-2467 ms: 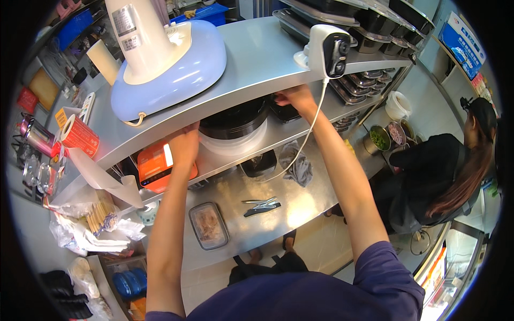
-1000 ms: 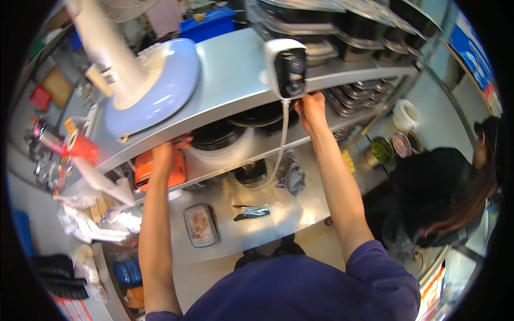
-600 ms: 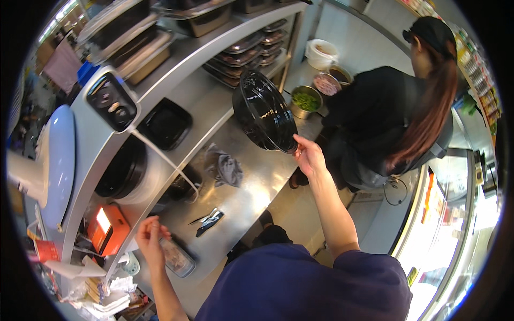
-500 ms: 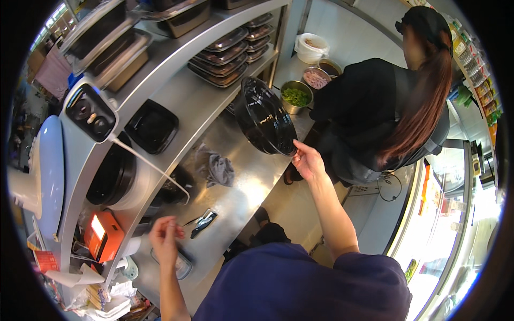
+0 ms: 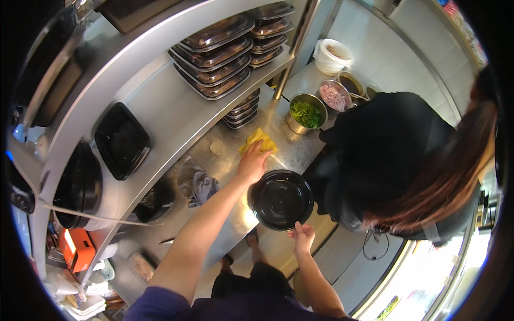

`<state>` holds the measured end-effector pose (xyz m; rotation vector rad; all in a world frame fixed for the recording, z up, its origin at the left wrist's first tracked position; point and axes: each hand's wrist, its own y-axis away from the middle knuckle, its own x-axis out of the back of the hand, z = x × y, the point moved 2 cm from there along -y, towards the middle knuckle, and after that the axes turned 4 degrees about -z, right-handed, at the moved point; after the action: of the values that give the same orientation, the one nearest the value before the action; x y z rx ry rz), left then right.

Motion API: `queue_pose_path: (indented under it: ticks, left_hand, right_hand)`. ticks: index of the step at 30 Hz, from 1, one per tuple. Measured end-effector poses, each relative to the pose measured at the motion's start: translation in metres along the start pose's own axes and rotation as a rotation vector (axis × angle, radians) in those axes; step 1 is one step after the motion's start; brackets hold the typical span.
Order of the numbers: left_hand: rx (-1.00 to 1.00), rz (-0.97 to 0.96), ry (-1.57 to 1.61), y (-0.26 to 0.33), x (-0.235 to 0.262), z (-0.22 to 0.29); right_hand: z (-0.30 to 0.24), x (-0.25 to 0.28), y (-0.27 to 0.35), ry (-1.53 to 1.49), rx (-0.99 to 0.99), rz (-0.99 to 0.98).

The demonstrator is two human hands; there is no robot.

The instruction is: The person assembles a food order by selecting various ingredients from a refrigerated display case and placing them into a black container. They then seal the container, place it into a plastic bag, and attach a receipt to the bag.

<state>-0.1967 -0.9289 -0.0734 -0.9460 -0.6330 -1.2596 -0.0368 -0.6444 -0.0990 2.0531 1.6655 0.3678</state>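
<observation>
My left hand [image 5: 254, 165] reaches across the steel counter with its fingers pressed on a crumpled yellow cloth [image 5: 259, 140]. Pinched at its near rim by my right hand [image 5: 302, 236] is a round black plastic bowl [image 5: 281, 199], its hollow inside facing up. The bowl is held above the counter's front edge, just nearer than the cloth. A crumpled grey cloth [image 5: 198, 183] lies on the counter to the left of my left forearm. Beyond the yellow cloth stands a steel pot of chopped greens [image 5: 305, 113].
A co-worker in black [image 5: 385, 155] stands close on the right. Bowls of sliced pink food [image 5: 334, 96] and dark sauce [image 5: 350, 84] stand at the back, near a white tub [image 5: 332, 55]. Lidded containers [image 5: 214, 59] are stacked on the shelf [image 5: 160, 136] over the counter.
My left hand has gone from the near left, empty, to the yellow cloth farther along the counter. My right hand has brought the black bowl nearer and turned its opening up. The view has shifted.
</observation>
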Motion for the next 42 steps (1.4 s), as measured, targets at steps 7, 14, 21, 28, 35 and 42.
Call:
queue_pose_path:
  ticks: [7, 14, 21, 28, 35, 42]
  left_hand:
    - [0.199, -0.077, -0.200, 0.029, -0.016, -0.086]
    - [0.365, 0.068, -0.134, 0.124, 0.076, -0.073]
    - [0.658, 0.222, 0.183, 0.293, 0.176, 0.009]
    - [1.121, 0.752, 0.257, 0.355, 0.222, -0.152]
    - [1.191, 0.525, 0.027, 0.327, 0.222, -0.158]
    - [0.914, 0.493, -0.078, 0.294, 0.256, -0.150]
  right_hand:
    - [-0.025, -0.059, -0.085, -0.096, 0.030, -0.005]
    - [-0.008, -0.075, -0.129, -0.072, -0.204, -0.110]
    - [0.003, -0.203, 0.012, 0.327, -0.083, -0.918]
    - [0.066, -0.428, 0.059, 0.965, 0.853, -1.042]
    - [0.038, -0.459, 0.091, 1.761, 1.155, -0.906]
    - [0.014, -0.446, 0.114, 1.517, 1.315, -0.847]
